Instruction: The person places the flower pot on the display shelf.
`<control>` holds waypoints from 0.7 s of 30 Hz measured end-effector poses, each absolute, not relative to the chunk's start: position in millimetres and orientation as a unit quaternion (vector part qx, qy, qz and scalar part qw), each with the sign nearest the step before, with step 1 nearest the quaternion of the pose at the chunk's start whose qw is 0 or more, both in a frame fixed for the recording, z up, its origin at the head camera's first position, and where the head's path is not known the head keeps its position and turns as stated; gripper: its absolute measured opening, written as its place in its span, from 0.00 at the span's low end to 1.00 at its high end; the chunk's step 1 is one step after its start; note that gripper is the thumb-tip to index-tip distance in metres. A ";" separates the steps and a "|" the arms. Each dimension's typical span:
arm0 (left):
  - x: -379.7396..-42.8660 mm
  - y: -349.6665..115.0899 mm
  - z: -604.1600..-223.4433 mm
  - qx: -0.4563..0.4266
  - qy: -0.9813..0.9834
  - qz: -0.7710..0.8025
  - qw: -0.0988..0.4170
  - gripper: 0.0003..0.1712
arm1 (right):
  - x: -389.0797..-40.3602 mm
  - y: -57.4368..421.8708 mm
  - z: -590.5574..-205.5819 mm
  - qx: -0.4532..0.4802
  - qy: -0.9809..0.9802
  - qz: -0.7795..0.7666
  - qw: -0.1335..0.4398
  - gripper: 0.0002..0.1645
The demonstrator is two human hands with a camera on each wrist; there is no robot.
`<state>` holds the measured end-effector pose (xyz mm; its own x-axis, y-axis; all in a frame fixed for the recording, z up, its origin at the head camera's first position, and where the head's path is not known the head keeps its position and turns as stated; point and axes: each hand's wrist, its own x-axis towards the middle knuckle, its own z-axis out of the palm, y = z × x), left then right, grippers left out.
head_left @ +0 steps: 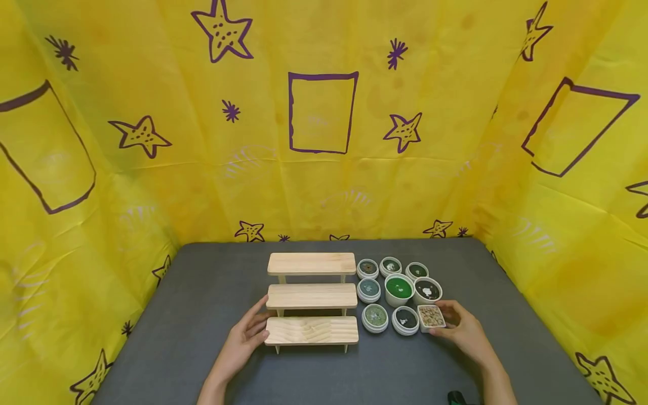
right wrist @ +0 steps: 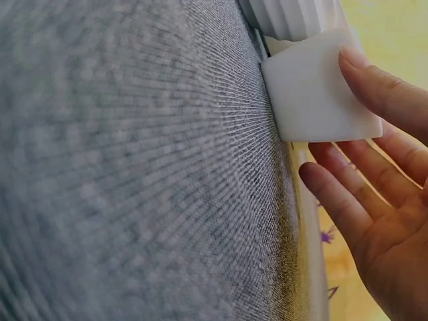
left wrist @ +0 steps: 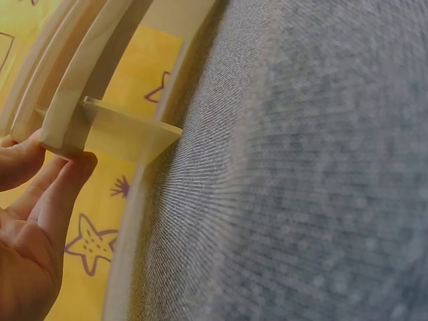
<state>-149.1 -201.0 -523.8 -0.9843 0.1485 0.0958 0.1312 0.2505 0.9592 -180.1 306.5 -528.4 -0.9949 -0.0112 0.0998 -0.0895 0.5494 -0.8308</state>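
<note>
Head view: right hand (head_left: 463, 332) on square cup, left hand (head_left: 240, 340) at stand

White square cup (right wrist: 317, 93) at the near right corner of the cluster, seemingly seated on the grey surface (head_left: 395, 371). Beige granules (head_left: 431, 316) inside. Right thumb and fingers clamped on it from near and far sides; lower fingers spread free in the wrist view.

Left fingers apart, thumb and fingertips against the left ends of the three-tier wooden stand (head_left: 311, 295); firmness of contact cannot be told.

Handling, my judgement: keep the cup level, since loose granules could spill. The dark-filled round cup (head_left: 406, 332) to its left and the larger black-filled cup (head_left: 427, 300) behind crowd it; straight up or out to the right is safer than dragging across. Left hand best as a light brace, since a hard push could skew the stand towards the cups.
</note>
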 end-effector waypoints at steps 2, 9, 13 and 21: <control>-149.4 -201.5 -523.5 0.088 0.792 0.604 0.008 0.41 | -180.1 306.8 -528.7 0.021 -0.880 0.473 0.037 0.41; -150.2 -202.6 -522.8 0.085 0.793 0.603 0.016 0.42 | -178.5 307.4 -527.2 0.007 -0.889 0.456 0.030 0.41; -149.3 -202.8 -521.8 0.081 0.792 0.605 0.026 0.43 | -174.9 307.1 -523.9 0.006 -0.892 0.450 0.036 0.41; -148.3 -202.5 -519.5 0.076 0.791 0.606 0.036 0.43 | -166.2 305.6 -512.5 0.008 -0.882 0.468 0.058 0.41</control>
